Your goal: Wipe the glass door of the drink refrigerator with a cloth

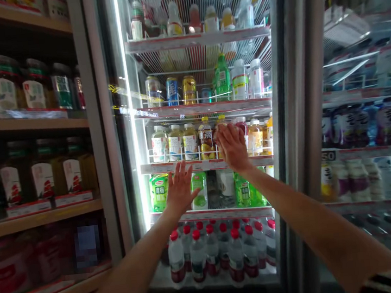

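Note:
A lit drinks cooler stands straight ahead. My left hand point(180, 192) is raised with its fingers spread before the shelf edge, between green bottles point(160, 192) and a pale green bottle point(199, 190); nothing is in it. Higher and to the right, my right hand point(232, 147) has its fingers bent over something at the bottle row, which I cannot make out. Just left of it stands a dark tea bottle point(206, 138) with a yellow cap. An orange drink bottle point(256, 137) is on its right. White-labelled bottles point(175, 142) fill the left of that row.
Red-capped water bottles point(211, 252) crowd the cooler's bottom. Cans point(172, 91) and a green bottle point(223, 78) sit above. Wooden shelves point(42, 218) with jars are at left. A metal door frame point(310, 88) separates another stocked cooler at right.

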`<state>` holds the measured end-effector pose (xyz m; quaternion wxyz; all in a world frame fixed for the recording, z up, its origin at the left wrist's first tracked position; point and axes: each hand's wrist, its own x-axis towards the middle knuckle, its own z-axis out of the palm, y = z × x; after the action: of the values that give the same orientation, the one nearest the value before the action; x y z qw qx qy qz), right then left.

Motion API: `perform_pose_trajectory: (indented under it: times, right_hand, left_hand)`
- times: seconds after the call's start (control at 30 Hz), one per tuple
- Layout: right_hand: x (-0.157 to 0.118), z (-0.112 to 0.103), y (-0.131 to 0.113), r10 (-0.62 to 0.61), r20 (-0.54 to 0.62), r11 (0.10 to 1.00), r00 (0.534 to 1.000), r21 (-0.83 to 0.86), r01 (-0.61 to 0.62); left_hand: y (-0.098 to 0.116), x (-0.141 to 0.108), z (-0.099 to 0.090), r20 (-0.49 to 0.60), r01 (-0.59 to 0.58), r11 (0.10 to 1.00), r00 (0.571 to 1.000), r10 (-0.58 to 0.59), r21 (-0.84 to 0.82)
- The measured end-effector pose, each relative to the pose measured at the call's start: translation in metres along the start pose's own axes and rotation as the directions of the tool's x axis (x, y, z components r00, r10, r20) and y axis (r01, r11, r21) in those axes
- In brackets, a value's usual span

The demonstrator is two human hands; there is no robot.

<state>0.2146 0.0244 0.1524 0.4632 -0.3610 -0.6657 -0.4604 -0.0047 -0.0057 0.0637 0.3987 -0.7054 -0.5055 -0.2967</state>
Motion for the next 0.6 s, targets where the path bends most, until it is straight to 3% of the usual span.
perform_pose_trajectory:
  times: [0.07, 0.13, 0.2, 0.27, 0.33, 0.4, 0.43, 0.5, 0.6]
  right_hand:
    - [-0.018, 0.000, -0.012, -0.177, 0.093, 0.984, 0.980, 0.046, 0.173]
    - [-0.036, 0.001, -0.022, -0.349, 0.168, 0.936, 0.922, 0.097, 0.337]
    - [-0.040, 0.002, -0.024, -0.433, 0.185, 0.901, 0.882, 0.114, 0.418]
    - [-0.028, 0.005, -0.022, -0.372, 0.134, 0.928, 0.919, 0.081, 0.364]
    - [-0.010, 0.010, -0.020, -0.200, 0.041, 0.979, 0.979, 0.037, 0.198]
    - [0.001, 0.015, -0.024, -0.055, -0.030, 0.998, 0.998, 0.018, 0.056]
    - [0.002, 0.017, -0.029, -0.041, -0.039, 0.999, 0.998, 0.017, 0.042]
    - [-0.009, 0.020, -0.042, -0.142, 0.002, 0.990, 0.990, 0.027, 0.142]
    - [-0.033, 0.021, -0.057, -0.365, 0.097, 0.930, 0.926, 0.073, 0.359]
  left_hand:
    - [-0.006, -0.002, -0.001, 0.006, -0.037, 0.999, 0.999, 0.037, -0.007]
    - [-0.017, -0.002, -0.004, -0.002, -0.063, 0.998, 0.998, 0.063, -0.009]
    - [-0.032, 0.000, -0.007, -0.038, -0.006, 1.000, 0.999, 0.007, 0.004]
    - [-0.045, 0.003, -0.011, -0.073, 0.078, 0.997, 0.994, -0.076, 0.018]
    - [-0.054, 0.007, -0.015, -0.073, 0.109, 0.994, 0.992, -0.107, 0.023]
    - [-0.058, 0.008, -0.016, -0.061, 0.112, 0.994, 0.992, -0.111, 0.019]
    - [-0.058, 0.007, -0.015, -0.060, 0.122, 0.992, 0.991, -0.120, 0.015]
    - [-0.057, 0.004, -0.013, -0.067, 0.145, 0.989, 0.987, -0.144, 0.005]
    - [-0.059, 0.000, -0.009, -0.081, 0.136, 0.991, 0.987, -0.136, -0.009]
